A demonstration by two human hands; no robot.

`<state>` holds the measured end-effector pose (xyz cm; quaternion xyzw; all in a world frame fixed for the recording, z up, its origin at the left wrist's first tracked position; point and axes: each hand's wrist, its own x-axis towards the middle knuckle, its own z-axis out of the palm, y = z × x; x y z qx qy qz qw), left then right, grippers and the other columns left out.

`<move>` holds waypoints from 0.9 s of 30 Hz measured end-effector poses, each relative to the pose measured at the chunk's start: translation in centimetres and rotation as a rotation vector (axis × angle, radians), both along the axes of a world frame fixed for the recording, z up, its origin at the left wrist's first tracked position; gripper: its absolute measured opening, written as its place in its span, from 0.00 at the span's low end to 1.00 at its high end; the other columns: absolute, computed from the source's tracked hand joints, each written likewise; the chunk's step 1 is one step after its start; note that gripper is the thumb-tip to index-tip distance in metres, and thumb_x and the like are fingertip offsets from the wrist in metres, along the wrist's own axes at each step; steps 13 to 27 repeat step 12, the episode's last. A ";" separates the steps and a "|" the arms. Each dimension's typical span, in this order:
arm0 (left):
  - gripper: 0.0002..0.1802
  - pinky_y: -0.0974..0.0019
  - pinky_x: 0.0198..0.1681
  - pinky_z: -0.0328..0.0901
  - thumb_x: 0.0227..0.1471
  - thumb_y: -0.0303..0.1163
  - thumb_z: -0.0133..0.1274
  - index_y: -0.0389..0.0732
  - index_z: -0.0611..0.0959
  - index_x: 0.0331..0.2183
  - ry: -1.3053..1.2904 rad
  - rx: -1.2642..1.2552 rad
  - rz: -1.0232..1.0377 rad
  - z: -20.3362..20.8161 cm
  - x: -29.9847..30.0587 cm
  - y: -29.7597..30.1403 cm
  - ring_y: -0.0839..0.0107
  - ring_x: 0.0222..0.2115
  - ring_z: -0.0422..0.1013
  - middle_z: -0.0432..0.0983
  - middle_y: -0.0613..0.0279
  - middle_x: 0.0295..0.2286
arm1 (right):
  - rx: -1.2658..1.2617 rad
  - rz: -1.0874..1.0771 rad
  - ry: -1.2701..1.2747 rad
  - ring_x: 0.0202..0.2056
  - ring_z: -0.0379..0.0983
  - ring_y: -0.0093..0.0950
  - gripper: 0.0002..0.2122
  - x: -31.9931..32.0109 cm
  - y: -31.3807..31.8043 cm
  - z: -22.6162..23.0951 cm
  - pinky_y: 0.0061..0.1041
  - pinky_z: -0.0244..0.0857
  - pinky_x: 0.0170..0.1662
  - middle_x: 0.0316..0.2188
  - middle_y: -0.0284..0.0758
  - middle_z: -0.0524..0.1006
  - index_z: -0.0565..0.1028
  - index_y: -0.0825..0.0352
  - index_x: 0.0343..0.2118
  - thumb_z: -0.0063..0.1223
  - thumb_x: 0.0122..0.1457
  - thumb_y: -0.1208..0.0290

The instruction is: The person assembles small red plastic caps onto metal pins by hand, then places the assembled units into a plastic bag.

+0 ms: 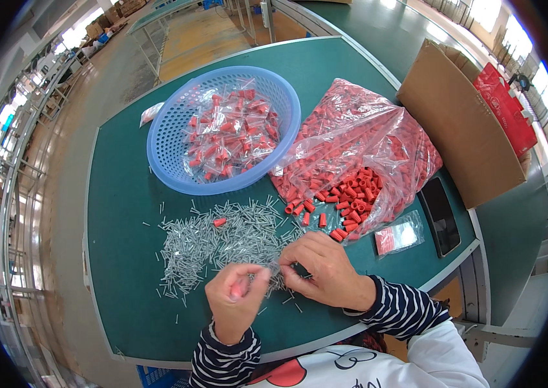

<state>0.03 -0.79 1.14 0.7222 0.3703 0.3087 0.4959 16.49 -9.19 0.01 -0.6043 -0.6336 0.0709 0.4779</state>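
Observation:
Over the near edge of a heap of small silver screws (pixel 222 239), my two hands are close together with their fingers bent. My left hand (pixel 232 301) is closed around a red tapered plastic cap (pixel 240 286). Between the fingertips of both hands shows a blurred bit of clear film, which looks like a small clear plastic bag (pixel 274 268). My right hand (pixel 326 268) pinches at its other side; its fingers partly hide it. One loose red cap (pixel 220 222) lies on top of the screws.
A blue perforated basket (pixel 161 145) holds many small bags with red caps. Beside it, a large clear sack (pixel 364 142) spills red caps onto the green table (pixel 122 258). A packet (pixel 398 238), a phone (pixel 440 216) and a cardboard box (pixel 458 123) are at the right.

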 end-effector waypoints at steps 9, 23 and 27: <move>0.04 0.73 0.19 0.55 0.43 0.22 0.62 0.38 0.83 0.27 0.029 0.135 -0.005 -1.1 0.1 0.1 0.77 0.16 0.61 0.69 0.67 0.16 | -0.005 0.029 0.037 0.32 0.71 0.34 0.07 -0.2 0.0 0.0 0.32 0.61 0.36 0.28 0.33 0.75 0.73 0.65 0.29 0.60 0.47 0.75; 0.08 0.73 0.21 0.59 0.44 0.26 0.63 0.40 0.83 0.30 0.104 0.022 -0.037 -0.4 -0.2 0.0 0.73 0.17 0.64 0.73 0.66 0.19 | -0.019 0.029 0.035 0.32 0.71 0.34 0.08 -0.1 -0.1 0.1 0.32 0.62 0.36 0.29 0.33 0.75 0.73 0.64 0.30 0.60 0.48 0.75; 0.08 0.73 0.21 0.59 0.44 0.26 0.63 0.40 0.83 0.30 0.104 0.022 -0.037 -0.4 -0.2 0.0 0.73 0.17 0.64 0.73 0.66 0.19 | -0.019 0.029 0.035 0.32 0.71 0.34 0.08 -0.1 -0.1 0.1 0.32 0.62 0.36 0.29 0.33 0.75 0.73 0.64 0.30 0.60 0.48 0.75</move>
